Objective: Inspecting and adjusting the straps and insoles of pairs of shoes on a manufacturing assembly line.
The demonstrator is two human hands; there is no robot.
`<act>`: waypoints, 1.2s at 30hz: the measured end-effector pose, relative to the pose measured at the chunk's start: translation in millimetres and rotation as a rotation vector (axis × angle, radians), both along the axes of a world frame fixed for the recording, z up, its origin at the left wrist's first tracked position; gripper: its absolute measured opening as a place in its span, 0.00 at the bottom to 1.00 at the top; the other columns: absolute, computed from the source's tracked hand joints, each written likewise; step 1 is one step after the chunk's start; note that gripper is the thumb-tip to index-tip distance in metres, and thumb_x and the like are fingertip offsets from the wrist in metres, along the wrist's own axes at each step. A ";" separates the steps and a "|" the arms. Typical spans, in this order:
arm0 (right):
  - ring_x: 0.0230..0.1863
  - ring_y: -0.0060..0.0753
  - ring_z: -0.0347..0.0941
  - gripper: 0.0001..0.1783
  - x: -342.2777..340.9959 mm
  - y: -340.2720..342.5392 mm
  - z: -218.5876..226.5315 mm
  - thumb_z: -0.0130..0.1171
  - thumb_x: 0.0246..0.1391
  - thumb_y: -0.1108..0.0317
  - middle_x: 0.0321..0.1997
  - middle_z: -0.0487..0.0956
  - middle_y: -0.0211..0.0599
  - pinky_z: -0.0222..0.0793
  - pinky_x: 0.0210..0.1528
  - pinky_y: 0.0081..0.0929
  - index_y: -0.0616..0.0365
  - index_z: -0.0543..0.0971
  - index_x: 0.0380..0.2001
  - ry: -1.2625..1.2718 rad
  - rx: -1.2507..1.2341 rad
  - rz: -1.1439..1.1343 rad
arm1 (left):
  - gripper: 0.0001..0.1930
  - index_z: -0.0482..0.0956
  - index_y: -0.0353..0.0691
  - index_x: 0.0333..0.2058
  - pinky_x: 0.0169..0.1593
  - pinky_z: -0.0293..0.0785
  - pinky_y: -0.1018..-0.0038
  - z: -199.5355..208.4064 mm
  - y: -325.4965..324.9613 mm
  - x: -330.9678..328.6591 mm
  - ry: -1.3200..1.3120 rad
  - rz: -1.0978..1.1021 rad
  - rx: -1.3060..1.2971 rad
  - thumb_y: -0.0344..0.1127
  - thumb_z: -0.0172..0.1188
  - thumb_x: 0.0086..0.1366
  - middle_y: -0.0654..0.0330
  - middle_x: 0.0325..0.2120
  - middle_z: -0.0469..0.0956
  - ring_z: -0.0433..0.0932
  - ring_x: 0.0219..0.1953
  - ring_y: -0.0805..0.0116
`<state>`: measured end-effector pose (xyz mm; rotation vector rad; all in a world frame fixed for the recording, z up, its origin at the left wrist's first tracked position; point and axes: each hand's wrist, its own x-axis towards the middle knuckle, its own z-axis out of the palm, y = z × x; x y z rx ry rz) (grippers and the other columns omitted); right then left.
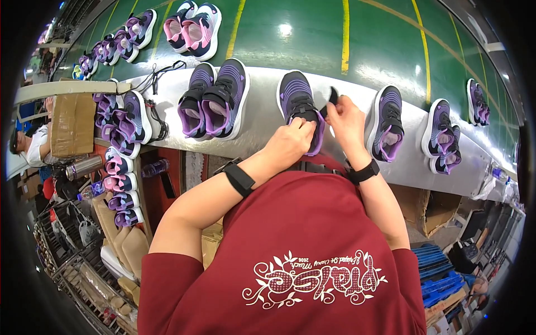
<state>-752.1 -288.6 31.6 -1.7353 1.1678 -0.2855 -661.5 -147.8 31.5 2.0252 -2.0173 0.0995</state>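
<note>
A black and purple sports shoe (295, 92) stands on the metal ledge before me, its toe pointing away. My left hand (290, 142) is closed on the shoe's tongue at the opening, the fingers pressed together. To the right of the shoe, my right hand (347, 121) pinches its black strap (331, 100), pulled up and out from the shoe's side. A matching pair of shoes (223, 100) stands to the left, straps laid across. Another shoe (386, 123) is just right of my right hand.
Beyond the ledge (262, 117) runs a green belt (296, 39) with yellow lines, carrying a pink-lined pair (195, 30) and more shoes. Black laces (159, 72) lie on the left. Shoes stack up at far left beside a cardboard box (72, 124). More shoes (441, 134) stand at right.
</note>
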 end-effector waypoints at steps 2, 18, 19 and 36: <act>0.32 0.49 0.78 0.11 8.4 2.4 5.3 0.55 0.48 0.69 0.30 0.80 0.52 0.73 0.38 0.38 0.66 0.78 0.33 -0.064 -0.408 0.350 | 0.17 0.76 0.35 0.42 0.27 0.74 0.79 -7.4 -1.3 -0.8 -0.065 -0.017 0.020 0.30 0.56 0.51 0.59 0.29 0.71 0.72 0.32 0.69; 0.36 0.62 0.75 0.32 -22.5 -1.2 24.0 0.52 0.42 0.71 0.29 0.77 0.62 0.70 0.43 0.47 0.60 0.67 0.56 0.077 -0.222 0.388 | 0.39 0.63 0.34 0.57 0.44 0.74 0.71 28.3 14.0 4.6 0.569 0.354 -0.181 0.38 0.72 0.48 0.48 0.44 0.74 0.76 0.43 0.57; 0.36 0.62 0.75 0.32 -22.6 -3.7 41.5 0.52 0.42 0.71 0.29 0.77 0.62 0.70 0.43 0.47 0.60 0.67 0.56 0.091 -0.204 0.380 | 0.45 0.57 0.33 0.60 0.48 0.73 0.71 32.1 10.1 1.4 0.710 0.555 -0.132 0.39 0.73 0.47 0.47 0.47 0.72 0.75 0.46 0.56; 0.31 0.31 0.77 0.26 -5.2 -82.0 108.1 0.59 0.47 0.44 0.24 0.80 0.42 0.70 0.40 0.29 0.60 0.83 0.30 0.012 -0.179 0.181 | 0.43 0.57 0.38 0.60 0.44 0.74 0.67 82.0 -3.9 -22.1 0.861 0.004 -0.001 0.47 0.70 0.50 0.47 0.44 0.73 0.76 0.41 0.58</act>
